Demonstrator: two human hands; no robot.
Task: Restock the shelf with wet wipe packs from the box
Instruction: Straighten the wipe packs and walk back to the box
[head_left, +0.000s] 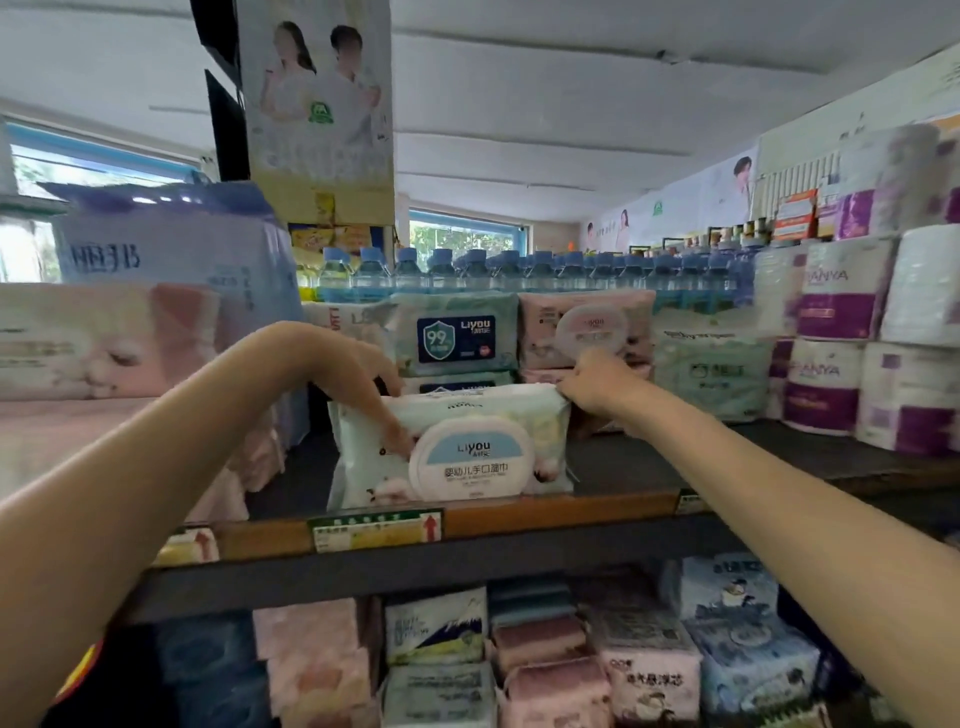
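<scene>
A white wet wipe pack (498, 431) with a round blue-and-white lid stands upright at the front of the dark top shelf (649, 467). My left hand (358, 379) grips its upper left corner, fingers reaching down the front. My right hand (597, 387) pinches its upper right corner. Behind it stand a green-blue Liyou pack (457, 332) with a "99" shield label and a pink pack (587, 327) with a round lid. The box is not in view.
Large pink and blue tissue bundles (130, 332) fill the shelf's left side. Toilet roll packs (857, 338) are stacked at the right, with a green pack (711, 374) beside them. Water bottles (519, 275) line the back. The lower shelf holds several tissue packs (649, 670).
</scene>
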